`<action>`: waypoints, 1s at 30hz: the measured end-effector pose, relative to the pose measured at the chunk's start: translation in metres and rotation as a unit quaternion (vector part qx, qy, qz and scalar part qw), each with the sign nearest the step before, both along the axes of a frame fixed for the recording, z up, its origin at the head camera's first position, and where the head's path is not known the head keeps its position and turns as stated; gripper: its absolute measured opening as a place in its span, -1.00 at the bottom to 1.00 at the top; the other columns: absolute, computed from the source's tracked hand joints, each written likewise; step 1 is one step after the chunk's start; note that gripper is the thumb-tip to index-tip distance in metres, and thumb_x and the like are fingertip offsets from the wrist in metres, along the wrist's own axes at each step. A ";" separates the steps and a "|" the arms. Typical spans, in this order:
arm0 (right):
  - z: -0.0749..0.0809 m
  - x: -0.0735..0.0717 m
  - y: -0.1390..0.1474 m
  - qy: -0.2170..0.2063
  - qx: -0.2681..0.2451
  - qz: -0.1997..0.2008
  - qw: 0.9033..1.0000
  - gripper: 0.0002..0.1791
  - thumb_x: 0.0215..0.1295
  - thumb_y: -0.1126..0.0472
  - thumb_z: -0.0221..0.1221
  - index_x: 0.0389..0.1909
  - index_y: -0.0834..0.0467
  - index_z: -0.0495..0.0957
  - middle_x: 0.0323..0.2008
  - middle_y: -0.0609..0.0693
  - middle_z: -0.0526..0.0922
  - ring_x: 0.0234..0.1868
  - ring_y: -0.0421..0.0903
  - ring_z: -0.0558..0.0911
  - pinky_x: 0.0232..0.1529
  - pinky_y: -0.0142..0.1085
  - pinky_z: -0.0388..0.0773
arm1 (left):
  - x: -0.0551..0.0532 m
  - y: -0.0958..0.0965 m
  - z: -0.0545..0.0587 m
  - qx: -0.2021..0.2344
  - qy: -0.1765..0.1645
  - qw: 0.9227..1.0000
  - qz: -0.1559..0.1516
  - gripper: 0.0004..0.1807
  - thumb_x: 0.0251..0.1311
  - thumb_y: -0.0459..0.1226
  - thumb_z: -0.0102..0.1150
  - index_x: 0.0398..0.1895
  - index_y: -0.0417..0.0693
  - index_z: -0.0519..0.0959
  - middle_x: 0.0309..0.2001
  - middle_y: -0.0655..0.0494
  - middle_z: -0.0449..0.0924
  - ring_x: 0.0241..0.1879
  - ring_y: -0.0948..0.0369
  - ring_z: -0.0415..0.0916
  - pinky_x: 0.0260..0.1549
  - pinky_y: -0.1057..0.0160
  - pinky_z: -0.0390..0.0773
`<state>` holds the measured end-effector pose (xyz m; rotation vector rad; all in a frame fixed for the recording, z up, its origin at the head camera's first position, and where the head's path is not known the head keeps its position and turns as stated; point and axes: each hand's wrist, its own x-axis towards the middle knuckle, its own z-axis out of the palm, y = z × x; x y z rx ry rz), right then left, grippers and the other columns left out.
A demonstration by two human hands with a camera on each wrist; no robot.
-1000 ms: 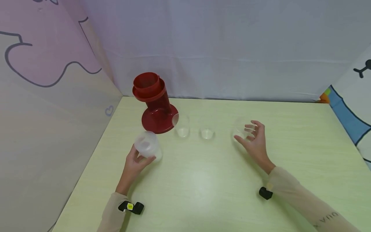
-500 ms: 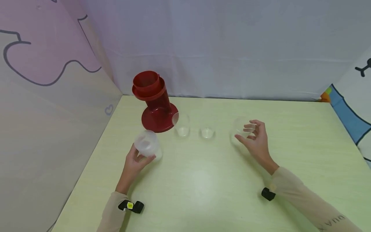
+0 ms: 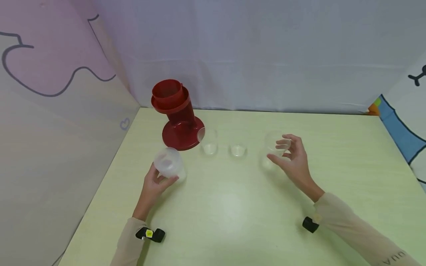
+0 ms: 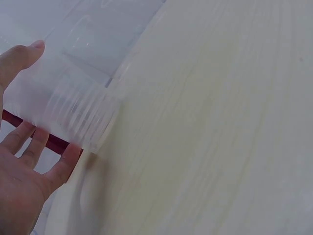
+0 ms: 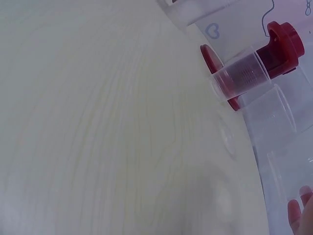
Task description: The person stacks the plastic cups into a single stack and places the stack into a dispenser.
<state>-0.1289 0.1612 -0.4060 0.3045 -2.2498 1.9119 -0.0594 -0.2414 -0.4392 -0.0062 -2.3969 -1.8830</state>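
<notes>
In the head view, my left hand (image 3: 155, 184) grips a stack of nested clear plastic cups (image 3: 169, 162), thumb on one side and fingers on the other. The left wrist view shows closely spaced ridges on the stack (image 4: 78, 105) near the table. My right hand (image 3: 294, 164) holds a single clear cup (image 3: 273, 142), its thumb and fingers curved around the side. Between the hands, two clear cups stand upright apart from each other: a left cup (image 3: 209, 144) and a right cup (image 3: 237, 149). Only some fingertips (image 5: 294, 214) of the right hand show in its wrist view.
A red plastic stand (image 3: 181, 129), with a round base and a wide tubular top, is at the table's back left, just behind the left cup. Pale cloth (image 3: 253, 55) hangs behind the table (image 3: 219, 207). Printed cloth (image 3: 66, 147) borders the left side.
My right hand has shifted the cup slightly to the left, and its base now appears nearer the front. My left hand and the stack stay in place; the head view tilts slightly.
</notes>
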 end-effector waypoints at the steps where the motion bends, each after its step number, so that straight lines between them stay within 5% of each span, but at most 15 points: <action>1: 0.002 0.001 -0.002 0.002 0.000 0.003 1.000 -0.35 0.06 0.43 0.31 0.17 0.13 0.27 -0.04 0.11 0.49 -0.01 0.10 0.48 -0.15 -0.32 0.45 | 0.000 0.000 0.000 -0.001 -0.001 1.000 0.000 -0.12 0.02 -0.42 0.36 0.41 0.09 0.16 0.28 0.06 0.26 0.27 0.11 0.23 0.11 0.31 0.42; 10: 0.001 -0.002 -0.006 0.028 -0.008 0.014 0.999 -0.30 0.01 0.51 0.31 0.20 0.22 0.26 -0.06 0.05 0.51 -0.02 0.12 0.48 -0.16 -0.38 0.46 | 0.000 0.001 0.000 -0.005 -0.002 1.000 0.004 -0.13 0.02 -0.42 0.36 0.40 -0.02 0.15 0.27 0.04 0.27 0.25 0.12 0.24 0.12 0.25 0.42; 15: -0.001 -0.003 -0.009 0.036 -0.022 0.027 0.999 -0.27 0.00 0.51 0.33 0.21 0.09 0.30 -0.05 0.05 0.52 -0.02 0.05 0.49 -0.16 -0.37 0.45 | -0.005 -0.006 -0.015 0.000 -0.006 1.000 0.005 -0.11 0.01 -0.41 0.38 0.40 0.09 0.16 0.28 0.11 0.26 0.27 0.14 0.22 0.13 0.25 0.41; 19: 0.003 -0.002 -0.015 0.049 -0.043 0.045 0.997 -0.26 -0.03 0.54 0.32 0.22 0.18 0.30 -0.04 0.22 0.49 -0.04 0.06 0.49 -0.16 -0.37 0.45 | -0.007 -0.011 -0.024 0.000 -0.001 1.000 0.006 -0.11 0.01 -0.36 0.40 0.40 0.22 0.16 0.29 0.18 0.26 0.29 0.16 0.21 0.12 0.30 0.41; 30: 0.014 0.005 -0.031 0.073 -0.036 0.071 0.994 -0.23 -0.07 0.56 0.34 0.23 0.23 0.30 -0.06 0.22 0.48 -0.05 0.03 0.50 -0.15 -0.38 0.45 | -0.008 -0.013 -0.028 0.004 0.010 1.000 -0.003 -0.10 -0.01 -0.38 0.40 0.40 0.19 0.16 0.28 0.14 0.27 0.26 0.16 0.24 0.11 0.27 0.43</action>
